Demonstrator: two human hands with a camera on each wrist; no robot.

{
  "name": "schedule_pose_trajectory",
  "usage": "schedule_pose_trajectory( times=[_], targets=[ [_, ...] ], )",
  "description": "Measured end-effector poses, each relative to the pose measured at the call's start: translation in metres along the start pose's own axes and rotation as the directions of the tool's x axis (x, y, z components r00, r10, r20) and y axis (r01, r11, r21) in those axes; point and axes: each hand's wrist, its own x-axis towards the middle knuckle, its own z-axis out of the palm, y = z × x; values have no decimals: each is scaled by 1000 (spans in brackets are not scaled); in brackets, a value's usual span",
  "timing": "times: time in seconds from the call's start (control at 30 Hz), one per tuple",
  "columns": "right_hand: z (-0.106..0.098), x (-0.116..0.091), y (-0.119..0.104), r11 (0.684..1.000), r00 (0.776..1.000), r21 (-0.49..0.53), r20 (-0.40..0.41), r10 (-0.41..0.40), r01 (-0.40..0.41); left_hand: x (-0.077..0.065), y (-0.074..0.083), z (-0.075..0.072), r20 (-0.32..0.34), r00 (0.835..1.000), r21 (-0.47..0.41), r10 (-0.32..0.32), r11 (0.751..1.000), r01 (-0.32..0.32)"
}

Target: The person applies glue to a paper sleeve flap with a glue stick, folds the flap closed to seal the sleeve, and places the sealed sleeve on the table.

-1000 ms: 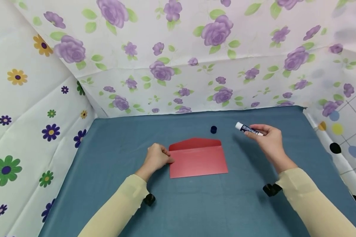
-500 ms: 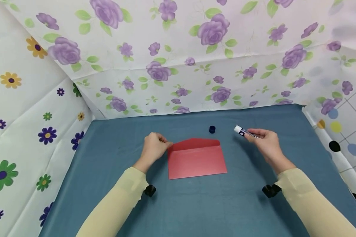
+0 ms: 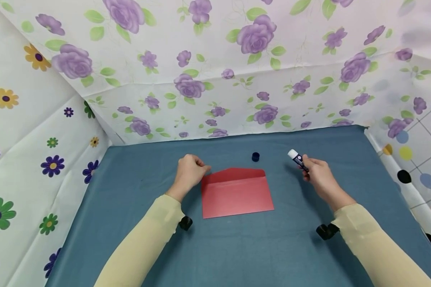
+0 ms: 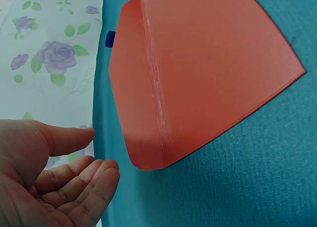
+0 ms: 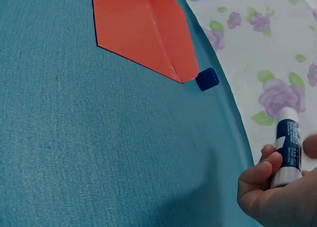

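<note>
- Head view shows us our left hand [image 3: 190, 171] at the left end of the red envelope [image 3: 237, 197], just beside the fold of its flap; our right hand [image 3: 320, 176] is well apart, on the other side.
- Left wrist view lets us see that the left grip is released: the thumb stands away from the loosely bent fingers, nothing lies between them, and a gap separates the fingertips from the paper.
- With our right hand we are grasping a glue stick [image 3: 299, 160], fingers curled around it, above the table cloth. Its white end [image 5: 288, 114] points up and away from the palm, and the stick is tilted.
- Between our two hands the envelope lies on the blue table cloth [image 3: 251, 255], its flap [image 3: 235, 175] folded open on the side away from us. We see shiny streaks along the fold.
- To the left of our right grip, beyond the flap, a dark blue cap [image 3: 255, 156] sits on the cloth, near the envelope.
- Behind both hands we have a white wall cloth [image 3: 222, 44] printed with purple roses.
- Pale yellow sleeves [image 3: 141, 239] cover both our arms, with a small black device [image 3: 327, 231] at each wrist.
</note>
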Motion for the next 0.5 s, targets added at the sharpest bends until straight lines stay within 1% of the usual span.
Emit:
schedule_pose_trajectory(
  times=[0.07, 0.2, 0.23, 0.37, 0.43, 0.5],
  targets=[
    [0, 1, 1, 1000, 1000, -29, -6, -3, 3, 1, 1, 0, -4, 1000, 3, 5, 1000, -5],
    [2, 2, 2, 990, 1000, -142, -18, -6, 3, 3, 1, 0, -4, 1000, 11, -1, 1000, 1],
    [2, 2, 2, 988, 1000, -157, -19, -3, 0, 3, 1, 0, -4, 1000, 13, -1, 1000, 1],
    [4, 1, 0, 985, 1000, -174, -14, 6, -8, 5, 2, 1, -1, 1000, 16, -1, 1000, 1],
    [4, 0, -1, 985, 1000, -170, -8, 2, -3, 5, 2, 3, -7, 1000, 15, 7, 1000, -7],
    [5, 0, -2, 982, 1000, -187, -1, -14, 13, 4, 4, 5, -10, 1000, -7, 25, 1000, -25]
  ],
)
